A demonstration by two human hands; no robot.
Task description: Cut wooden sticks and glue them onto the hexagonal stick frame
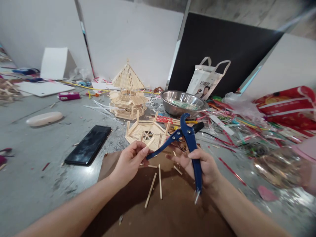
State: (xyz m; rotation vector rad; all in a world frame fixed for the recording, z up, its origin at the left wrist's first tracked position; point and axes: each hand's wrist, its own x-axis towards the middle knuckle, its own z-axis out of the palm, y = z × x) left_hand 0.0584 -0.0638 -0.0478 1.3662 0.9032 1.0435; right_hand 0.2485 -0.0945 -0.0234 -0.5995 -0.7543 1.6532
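Note:
My right hand (pixel 204 164) grips one handle of a blue pipe cutter (pixel 191 141), its hooked jaw pointing up and away. The tool's handles are spread wide, and the tip of the other one reaches my left hand (pixel 134 159). Between thumb and fingers, my left hand pinches a short wooden stick (pixel 150 142); whether it also grips that handle tip I cannot tell. Just beyond stands a hexagonal stick frame (pixel 138 128) with upright posts, partly hidden by my hands. Loose wooden sticks (pixel 160 182) lie below on a brown board (pixel 123 204).
Behind the frame stands a wooden-stick pagoda (pixel 128 95), beside a metal bowl (pixel 182 103). To the left lie a black phone (pixel 89 144) and a white oval case (pixel 44 118). Colourful scraps (pixel 227 123) litter the right, where a pink sleeve (pixel 306 148) shows at the edge.

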